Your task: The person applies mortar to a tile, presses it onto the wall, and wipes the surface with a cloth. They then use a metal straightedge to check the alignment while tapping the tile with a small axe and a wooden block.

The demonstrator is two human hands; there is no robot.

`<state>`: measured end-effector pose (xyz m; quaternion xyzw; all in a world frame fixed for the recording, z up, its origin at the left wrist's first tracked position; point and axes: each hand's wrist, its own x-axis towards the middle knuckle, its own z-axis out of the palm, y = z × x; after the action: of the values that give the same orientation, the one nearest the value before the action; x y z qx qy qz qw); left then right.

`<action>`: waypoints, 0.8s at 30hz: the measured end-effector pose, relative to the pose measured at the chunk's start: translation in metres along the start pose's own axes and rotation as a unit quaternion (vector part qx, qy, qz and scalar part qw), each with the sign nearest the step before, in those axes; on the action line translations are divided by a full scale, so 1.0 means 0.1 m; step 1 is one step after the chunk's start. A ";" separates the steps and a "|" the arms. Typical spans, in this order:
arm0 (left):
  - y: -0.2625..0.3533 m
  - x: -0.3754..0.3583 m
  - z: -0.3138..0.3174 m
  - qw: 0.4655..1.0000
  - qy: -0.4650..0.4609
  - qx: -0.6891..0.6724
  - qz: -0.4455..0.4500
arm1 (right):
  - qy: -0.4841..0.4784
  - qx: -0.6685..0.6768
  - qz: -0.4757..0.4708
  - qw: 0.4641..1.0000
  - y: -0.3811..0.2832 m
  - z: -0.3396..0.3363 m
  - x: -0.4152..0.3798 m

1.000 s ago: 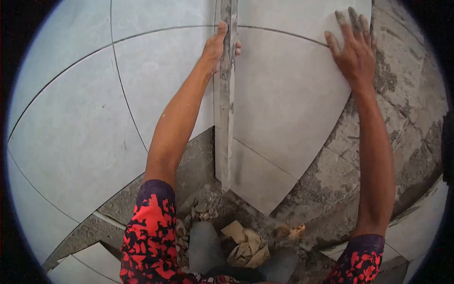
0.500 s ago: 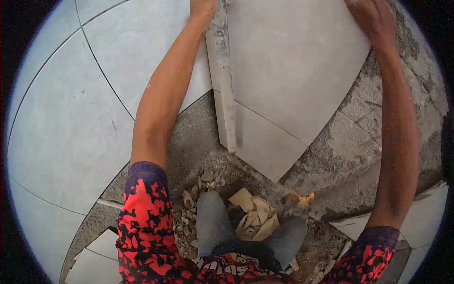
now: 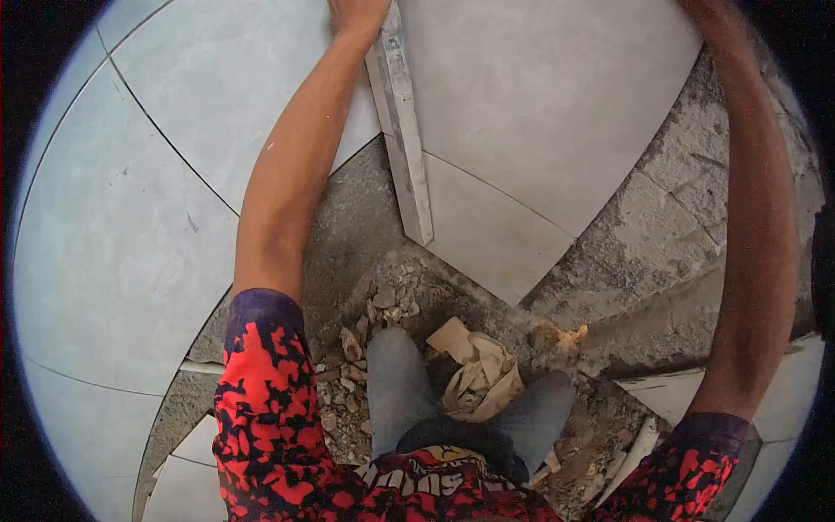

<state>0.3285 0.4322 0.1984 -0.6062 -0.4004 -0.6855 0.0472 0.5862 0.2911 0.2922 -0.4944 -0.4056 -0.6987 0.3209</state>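
The person's left hand (image 3: 358, 12) is reaching up beside the long metal bar (image 3: 402, 109), which is standing along the left side of the large tile (image 3: 539, 78). The right hand (image 3: 709, 7) is reaching toward that tile's far edge. Both are running out of view, so I cannot tell their grip.

Lg pale-grey tiles (image 3: 130, 252) w/ thin dark joints span the L side, rough, patchy bare cement (image 3: 661, 209) shows at R, and broken rubble (image 3: 348, 374) litters the gritty ground (image 3: 348, 217) at lower ctr, under soft light, cooler-toned at L.
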 end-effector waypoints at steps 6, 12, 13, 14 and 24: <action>-0.14 0.05 0.20 0.993 0.058 -0.018 0.098 | 0.011 -0.033 -0.017 0.999 0.06 0.13 0.01; -0.14 0.03 0.13 0.996 0.001 -0.036 0.087 | 0.019 0.000 -0.002 1.000 0.03 0.00 0.01; -0.14 -0.03 0.16 0.996 0.016 -0.040 0.082 | -0.016 0.050 0.002 0.999 0.02 -0.10 -0.01; -0.15 -0.08 0.20 0.995 0.036 -0.046 0.082 | -0.042 0.099 0.007 0.994 0.02 -0.15 0.00; 0.02 -0.15 0.02 0.996 -0.016 -0.046 0.070 | 0.015 0.189 0.011 0.982 0.11 -0.22 0.14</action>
<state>0.3351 0.4260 0.1863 -0.6455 -0.3257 -0.6882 0.0609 0.5819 0.2654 0.3044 -0.4187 -0.5195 -0.6133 0.4227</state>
